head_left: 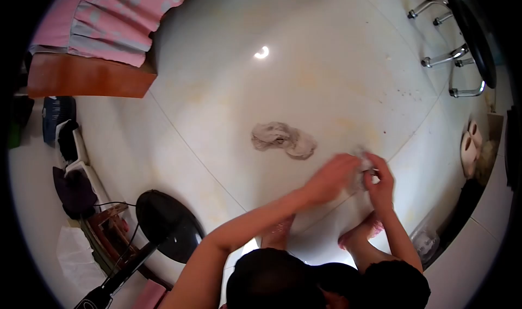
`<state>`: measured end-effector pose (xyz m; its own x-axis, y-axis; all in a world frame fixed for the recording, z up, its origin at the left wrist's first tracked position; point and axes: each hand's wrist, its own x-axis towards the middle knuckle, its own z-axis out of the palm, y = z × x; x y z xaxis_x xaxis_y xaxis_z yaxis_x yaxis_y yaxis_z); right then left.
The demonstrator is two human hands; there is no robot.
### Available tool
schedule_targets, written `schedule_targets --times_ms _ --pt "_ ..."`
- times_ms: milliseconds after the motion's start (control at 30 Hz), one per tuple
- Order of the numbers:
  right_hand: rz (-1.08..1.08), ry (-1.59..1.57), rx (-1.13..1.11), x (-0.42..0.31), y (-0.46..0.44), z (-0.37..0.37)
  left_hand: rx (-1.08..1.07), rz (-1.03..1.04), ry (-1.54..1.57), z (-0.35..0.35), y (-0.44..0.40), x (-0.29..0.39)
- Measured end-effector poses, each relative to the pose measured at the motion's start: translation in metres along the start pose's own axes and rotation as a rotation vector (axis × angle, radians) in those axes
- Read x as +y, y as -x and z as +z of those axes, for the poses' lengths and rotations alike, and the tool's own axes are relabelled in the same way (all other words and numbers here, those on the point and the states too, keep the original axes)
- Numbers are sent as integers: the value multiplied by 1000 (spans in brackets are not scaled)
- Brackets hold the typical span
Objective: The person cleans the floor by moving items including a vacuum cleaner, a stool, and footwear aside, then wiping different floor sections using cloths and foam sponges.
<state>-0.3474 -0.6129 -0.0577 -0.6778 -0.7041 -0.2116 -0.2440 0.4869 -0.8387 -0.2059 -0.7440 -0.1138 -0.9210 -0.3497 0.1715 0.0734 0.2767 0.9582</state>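
Note:
Both of my hands meet above the tiled floor, right of centre. My left hand (331,177) is smeared by motion, and its fingertips touch a small greyish-white crumpled thing (360,165) between the hands. My right hand (380,181) has its fingers curled round the other side of that thing, thumb and fingers close together. On the floor to the left of my hands lies a crumpled grey-beige cloth (283,139). Below the hands are my bare feet.
A wheeled stool (473,42) stands at the top right, with pale slippers (470,150) below it. A wooden bed edge (92,78) with pink fabric is at the top left. A black round base (167,224) stands lower left, beside boxes and bags.

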Motion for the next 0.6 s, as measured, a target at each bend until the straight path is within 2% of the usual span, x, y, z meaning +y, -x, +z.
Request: schedule_targets --times_ms 33,67,100,133,200,233,333,400,467,600 --pt "-237 136 -121 13 4 2 -13 52 -145 -17 8 -11" --pt "-349 195 -263 41 19 10 33 17 -382 -45 17 -15" --pt "-465 235 -405 69 33 18 84 -78 -657 -65 22 -15" --pt "-748 423 -537 75 45 26 120 -201 -902 -81 31 -14" --pt "-1148 580 -747 79 51 35 84 -297 -1001 -101 47 -18" --pt "-1265 554 -819 82 46 33 58 -257 -1045 -110 48 -25" --pt "-1004 537 -574 108 -24 10 94 -249 -1056 -127 31 -32" --pt "-894 661 -267 103 -83 -35 160 -307 -1033 -135 9 -30" --pt "-598 568 -118 88 -107 -75 209 -362 -992 -146 -13 -30" --pt "-980 316 -204 87 -49 -44 450 -487 -926 -157 -63 -27"
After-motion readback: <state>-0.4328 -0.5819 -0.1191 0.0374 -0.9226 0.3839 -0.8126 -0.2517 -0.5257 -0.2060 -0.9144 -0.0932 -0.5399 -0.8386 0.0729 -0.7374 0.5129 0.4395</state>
